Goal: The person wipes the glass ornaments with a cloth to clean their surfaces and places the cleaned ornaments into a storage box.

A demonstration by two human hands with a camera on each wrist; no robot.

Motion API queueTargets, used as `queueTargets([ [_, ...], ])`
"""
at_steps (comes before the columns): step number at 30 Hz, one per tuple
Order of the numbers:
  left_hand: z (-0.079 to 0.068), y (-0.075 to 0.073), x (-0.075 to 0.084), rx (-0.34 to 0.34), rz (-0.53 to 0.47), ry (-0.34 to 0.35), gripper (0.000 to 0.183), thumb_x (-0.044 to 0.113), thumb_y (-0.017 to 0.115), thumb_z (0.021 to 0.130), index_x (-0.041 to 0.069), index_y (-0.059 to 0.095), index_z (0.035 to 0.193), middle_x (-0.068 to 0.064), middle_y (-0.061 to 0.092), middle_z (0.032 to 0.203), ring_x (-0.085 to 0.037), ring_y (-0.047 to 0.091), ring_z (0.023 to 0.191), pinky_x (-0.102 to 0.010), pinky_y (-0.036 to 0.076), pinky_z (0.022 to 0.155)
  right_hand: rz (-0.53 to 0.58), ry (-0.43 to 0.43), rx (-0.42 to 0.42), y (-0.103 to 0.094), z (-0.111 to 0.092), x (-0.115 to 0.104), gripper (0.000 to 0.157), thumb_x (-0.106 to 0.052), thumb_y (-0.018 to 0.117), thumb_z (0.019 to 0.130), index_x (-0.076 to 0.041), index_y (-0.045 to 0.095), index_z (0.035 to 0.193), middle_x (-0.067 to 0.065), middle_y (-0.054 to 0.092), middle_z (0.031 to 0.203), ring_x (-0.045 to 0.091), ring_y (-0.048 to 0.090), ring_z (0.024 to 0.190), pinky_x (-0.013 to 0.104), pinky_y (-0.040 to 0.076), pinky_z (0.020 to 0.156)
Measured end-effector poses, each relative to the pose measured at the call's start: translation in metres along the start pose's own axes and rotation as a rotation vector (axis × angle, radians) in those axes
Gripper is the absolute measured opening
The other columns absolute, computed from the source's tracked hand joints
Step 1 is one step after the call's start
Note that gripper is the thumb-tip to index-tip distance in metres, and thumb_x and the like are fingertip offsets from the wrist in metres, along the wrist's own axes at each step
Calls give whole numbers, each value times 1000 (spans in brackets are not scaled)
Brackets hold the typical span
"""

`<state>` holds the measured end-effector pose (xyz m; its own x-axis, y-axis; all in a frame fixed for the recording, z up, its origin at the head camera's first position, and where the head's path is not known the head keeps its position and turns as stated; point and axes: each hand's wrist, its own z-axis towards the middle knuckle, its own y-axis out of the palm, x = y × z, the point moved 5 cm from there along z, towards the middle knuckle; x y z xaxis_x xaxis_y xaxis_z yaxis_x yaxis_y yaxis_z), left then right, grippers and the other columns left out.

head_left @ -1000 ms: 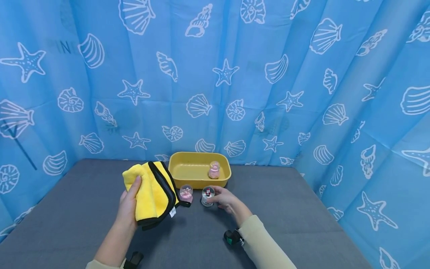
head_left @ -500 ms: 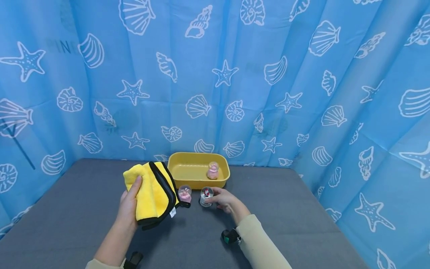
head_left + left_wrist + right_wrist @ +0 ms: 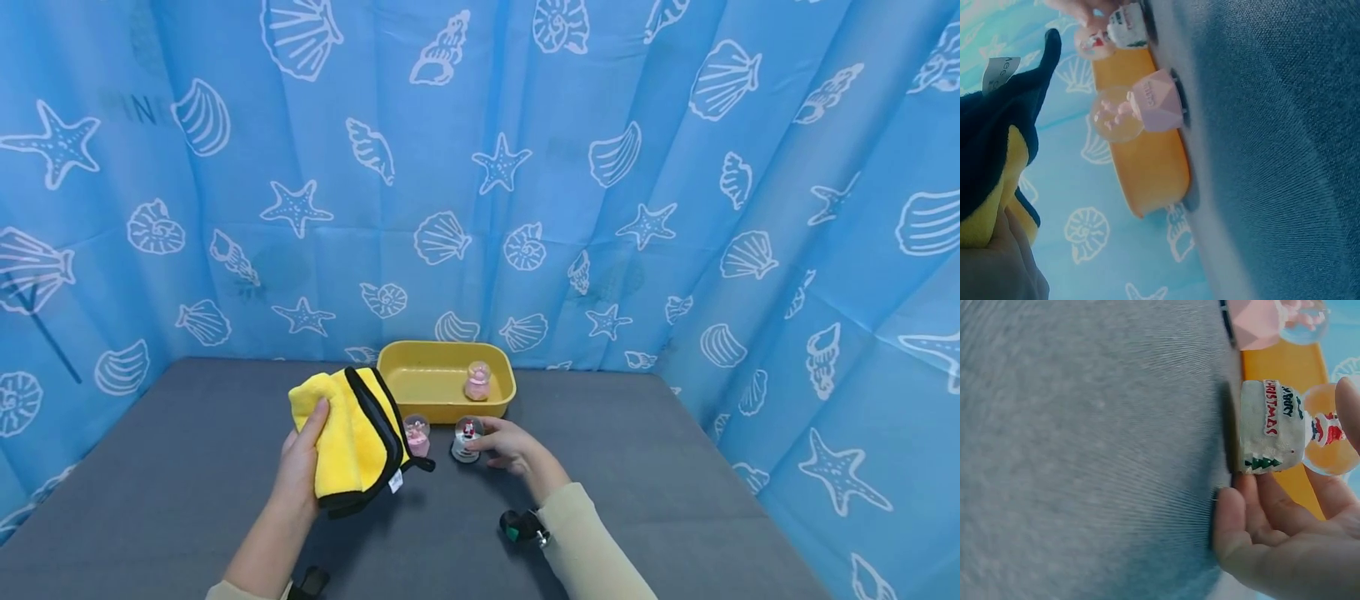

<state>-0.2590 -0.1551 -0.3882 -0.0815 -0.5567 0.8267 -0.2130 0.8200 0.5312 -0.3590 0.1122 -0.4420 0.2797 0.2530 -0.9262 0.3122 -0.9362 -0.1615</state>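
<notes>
My left hand [image 3: 300,462] holds a folded yellow cloth [image 3: 348,437] with black edging above the table; a white tag hangs from its corner. My right hand [image 3: 513,450] grips a Christmas snow globe [image 3: 467,450] with a white base and a small red-and-white figure inside. In the right wrist view, the thumb [image 3: 1349,409] is by the glass ball and the other fingers reach behind the base. This globe is upright, at or very near the table surface. A pink snow globe [image 3: 1159,102] stands beside it, partly covered by the cloth in the head view.
Behind the globes stands a yellow tub [image 3: 420,410], with another pink snow globe [image 3: 477,382] in its right part. A grey cloth covers the table [image 3: 637,467]. A blue shell-print curtain [image 3: 480,208] hangs along the back and right side.
My left hand and the yellow cloth have shifted slightly to the right, covering a bit more of the pink globe. My right hand stays at the Christmas globe, almost still.
</notes>
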Motion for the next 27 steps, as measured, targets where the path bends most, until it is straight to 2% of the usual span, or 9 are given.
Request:
queueTargets([
  [6, 0, 0, -1, 3, -5, 2, 42, 49, 54, 96, 17, 42, 122, 11, 64, 90, -4, 65, 84, -20, 51, 78, 27, -10, -13, -4, -8, -5, 53, -4, 67, 89, 0, 48, 138, 13, 61, 115, 26, 56, 102, 48, 47, 88],
  [11, 0, -1, -2, 14, 4, -1, 43, 50, 54, 95, 18, 42, 122, 12, 64, 90, -3, 64, 84, -20, 51, 78, 65, -13, -22, -6, -14, -8, 52, -4, 65, 90, 2, 47, 139, 13, 61, 110, 24, 57, 92, 49, 48, 90],
  [18, 0, -2, -4, 22, 13, 3, 44, 50, 54, 95, 17, 43, 121, 12, 63, 89, -3, 64, 84, -20, 51, 78, 130, -26, -45, -5, -22, -12, 52, -3, 63, 92, 4, 44, 140, 13, 60, 108, 22, 57, 90, 52, 45, 94],
  [27, 0, 4, -6, 1, 27, 17, 44, 50, 53, 96, 16, 42, 122, 11, 64, 89, -4, 65, 84, -20, 51, 78, 146, -50, -67, -5, -31, -21, 55, -7, 62, 92, 4, 41, 141, 10, 63, 107, 21, 60, 91, 56, 41, 97],
])
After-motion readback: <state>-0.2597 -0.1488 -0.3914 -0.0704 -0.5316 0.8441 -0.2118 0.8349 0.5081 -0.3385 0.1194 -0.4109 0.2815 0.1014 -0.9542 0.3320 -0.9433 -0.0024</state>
